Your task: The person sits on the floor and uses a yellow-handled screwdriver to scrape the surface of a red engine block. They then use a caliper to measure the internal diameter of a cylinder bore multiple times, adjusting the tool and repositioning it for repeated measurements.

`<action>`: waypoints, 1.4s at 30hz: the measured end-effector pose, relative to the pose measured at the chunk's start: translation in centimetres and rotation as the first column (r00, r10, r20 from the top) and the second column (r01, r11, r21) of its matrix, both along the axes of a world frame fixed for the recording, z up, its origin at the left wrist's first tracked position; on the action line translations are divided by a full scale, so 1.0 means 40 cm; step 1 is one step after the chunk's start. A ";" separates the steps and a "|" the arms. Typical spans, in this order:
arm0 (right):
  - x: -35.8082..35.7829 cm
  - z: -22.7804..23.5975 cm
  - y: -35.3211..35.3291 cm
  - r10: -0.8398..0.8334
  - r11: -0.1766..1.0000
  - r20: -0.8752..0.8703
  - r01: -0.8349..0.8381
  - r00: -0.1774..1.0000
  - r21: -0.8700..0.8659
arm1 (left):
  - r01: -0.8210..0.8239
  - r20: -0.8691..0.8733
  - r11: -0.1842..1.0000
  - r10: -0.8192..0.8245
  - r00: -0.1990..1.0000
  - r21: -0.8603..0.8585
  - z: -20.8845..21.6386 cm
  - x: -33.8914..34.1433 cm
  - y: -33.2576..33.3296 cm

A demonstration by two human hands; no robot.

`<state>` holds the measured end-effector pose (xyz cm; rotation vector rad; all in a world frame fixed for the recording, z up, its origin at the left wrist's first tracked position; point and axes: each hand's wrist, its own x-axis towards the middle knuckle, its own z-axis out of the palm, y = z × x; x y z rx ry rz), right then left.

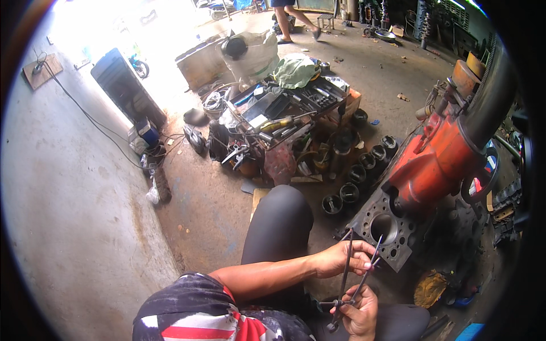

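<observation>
My right hand [362, 314] is closed around the lower part of a pair of dark metal calipers [346, 267], close to their hinge and adjusting screw. The two thin legs point up and stand apart. My left hand [344, 259] reaches across from the left, its fingers pinched on the right-hand leg near its upper end. Just beyond the leg tips lies a grey engine block [402, 238] with a large round cylinder bore [384, 227] and several smaller holes around it.
An orange-red machine [435, 165] stands over the block. Several pistons [357, 174] line the floor to its left. Further off is a tool tray [284, 108] full of hand tools. A whitish wall [68, 193] bounds the left. A person's legs [296, 20] show at the back.
</observation>
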<state>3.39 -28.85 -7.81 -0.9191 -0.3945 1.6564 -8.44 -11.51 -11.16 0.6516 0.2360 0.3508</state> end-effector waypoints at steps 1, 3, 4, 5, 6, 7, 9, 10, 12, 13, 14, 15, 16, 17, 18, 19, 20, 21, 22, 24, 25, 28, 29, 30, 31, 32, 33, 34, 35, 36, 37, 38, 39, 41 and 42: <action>-0.002 0.001 0.000 0.002 1.000 0.005 -0.002 1.000 -0.001 | 0.001 -0.018 1.000 -0.001 1.000 -0.030 -0.001 -0.002 0.000; -0.005 0.002 0.001 0.007 1.000 0.014 -0.007 1.000 -0.002 | -0.001 -0.024 0.998 -0.001 1.000 -0.062 0.001 -0.007 0.003; -0.006 0.003 0.002 0.009 1.000 0.008 -0.009 1.000 -0.006 | -0.003 -0.011 0.998 0.002 1.000 -0.064 0.002 -0.008 0.004; -0.006 0.003 0.001 0.012 1.000 0.003 -0.012 1.000 -0.010 | -0.003 0.015 0.997 0.005 1.000 -0.073 0.003 -0.010 0.005; -0.007 0.003 0.002 0.014 1.000 -0.002 -0.014 1.000 -0.014 | -0.016 -0.009 0.997 0.015 1.000 -0.075 0.004 -0.010 0.006; -0.007 0.002 0.001 0.014 1.000 -0.005 -0.014 1.000 -0.014 | -0.027 -0.021 0.996 0.025 0.999 -0.084 0.004 -0.011 0.007; -0.010 -0.002 0.001 0.014 1.000 -0.012 -0.014 1.000 -0.014 | -0.049 -0.031 0.994 0.046 0.998 -0.098 0.002 -0.012 0.011; -0.012 -0.007 0.001 -0.020 1.000 -0.036 0.020 0.999 -0.006 | -0.060 -0.030 0.993 0.058 0.998 -0.103 0.000 -0.012 0.016; -0.022 -0.020 0.004 -0.088 0.996 -0.084 0.089 0.993 0.006 | -0.085 -0.028 0.990 0.083 0.996 -0.116 -0.004 -0.012 0.021; -0.023 -0.024 0.003 -0.085 0.996 -0.081 0.086 0.993 0.011 | -0.099 -0.028 0.987 0.096 0.995 -0.124 -0.006 -0.012 0.023; -0.024 -0.028 0.003 -0.081 0.996 -0.078 0.083 0.994 0.017 | -0.113 -0.028 0.985 0.110 0.994 -0.133 -0.008 -0.013 0.025; -0.024 -0.031 0.002 -0.077 0.997 -0.076 0.079 0.994 0.022 | -0.126 -0.009 0.982 0.126 0.992 -0.144 -0.009 -0.011 0.026; -0.023 -0.033 0.000 -0.072 0.997 -0.075 0.074 0.995 0.019 | -0.141 -0.014 0.980 0.141 0.990 -0.138 -0.010 -0.011 0.027; -0.022 -0.034 -0.001 -0.068 0.997 -0.075 0.069 0.995 0.016 | -0.153 -0.018 0.978 0.152 0.988 -0.141 -0.010 -0.011 0.030; -0.020 -0.034 -0.002 -0.063 0.998 -0.075 0.064 0.995 0.013 | -0.165 -0.022 0.976 0.164 0.986 -0.144 -0.010 -0.011 0.033; -0.020 -0.035 -0.002 -0.058 0.998 -0.074 0.059 0.996 0.014 | -0.173 -0.021 0.974 0.171 0.985 -0.146 -0.011 -0.011 0.034; -0.020 -0.035 -0.002 -0.053 0.998 -0.072 0.054 0.996 0.015 | -0.180 -0.019 0.972 0.179 0.984 -0.149 -0.011 -0.011 0.036; -0.020 -0.034 -0.002 -0.048 0.999 -0.071 0.050 0.996 0.016 | -0.187 -0.017 0.971 0.187 0.982 -0.151 -0.011 -0.011 0.037; -0.020 -0.033 -0.003 -0.051 0.999 -0.082 0.053 0.995 0.013 | -0.195 -0.016 0.969 0.195 0.981 -0.153 -0.012 -0.010 0.039; -0.022 -0.031 -0.003 -0.057 0.998 -0.106 0.058 0.993 0.009 | -0.209 -0.016 0.966 0.209 0.978 -0.156 -0.011 -0.010 0.045; -0.022 -0.031 -0.003 -0.052 0.999 -0.104 0.053 0.993 0.009 | -0.215 -0.022 0.963 0.214 0.977 -0.162 -0.009 -0.010 0.049; -0.023 -0.029 -0.001 -0.039 0.999 -0.096 0.040 0.995 0.011 | -0.259 -0.042 0.950 0.256 0.966 -0.173 -0.002 -0.010 0.057; -0.024 -0.028 -0.001 -0.035 0.999 -0.095 0.036 0.995 0.013 | -0.260 -0.044 0.949 0.256 0.966 -0.180 0.001 -0.012 0.060; -0.025 -0.027 -0.001 -0.033 0.999 -0.095 0.035 0.995 0.015 | -0.269 -0.048 0.945 0.265 0.963 -0.186 0.004 -0.014 0.062; -0.024 -0.025 0.000 -0.016 1.000 -0.075 0.017 0.997 0.008 | -0.277 -0.054 0.942 0.272 0.961 -0.192 0.006 -0.016 0.063; -0.022 -0.022 0.001 -0.001 1.000 -0.058 0.001 0.998 0.001 | -0.283 -0.062 0.939 0.276 0.959 -0.197 0.009 -0.018 0.066; -0.021 -0.019 0.001 0.014 1.000 -0.042 -0.014 0.999 -0.007 | -0.285 -0.060 0.939 0.279 0.958 -0.190 0.010 -0.020 0.068; -0.019 -0.016 0.002 0.016 1.000 -0.040 -0.017 0.999 -0.016 | -0.288 -0.060 0.939 0.281 0.958 -0.188 0.010 -0.021 0.069; -0.016 -0.014 0.003 0.020 0.999 -0.038 -0.021 0.999 -0.026 | -0.292 -0.060 0.938 0.286 0.956 -0.187 0.009 -0.022 0.072; -0.015 -0.012 0.004 0.027 0.999 -0.035 -0.028 0.999 -0.036 | -0.298 -0.060 0.936 0.292 0.954 -0.186 0.008 -0.022 0.074; -0.016 -0.011 0.003 0.021 0.999 -0.042 -0.023 0.999 -0.045 | -0.297 -0.055 0.936 0.292 0.955 -0.189 0.007 -0.022 0.075; -0.015 -0.011 0.003 0.016 0.998 -0.047 -0.018 0.999 -0.053 | -0.296 -0.048 0.935 0.292 0.955 -0.193 0.006 -0.020 0.077; -0.015 -0.012 0.004 0.011 0.998 -0.050 -0.014 0.999 -0.061 | -0.293 -0.047 0.934 0.290 0.956 -0.204 0.005 -0.020 0.079; -0.013 -0.016 0.007 0.013 0.999 -0.073 -0.016 0.997 -0.052 | -0.301 -0.059 0.926 0.296 0.953 -0.227 0.005 -0.018 0.080; -0.012 -0.018 0.009 0.013 0.999 -0.085 -0.017 0.996 -0.047 | -0.305 -0.069 0.921 0.297 0.952 -0.242 0.006 -0.016 0.080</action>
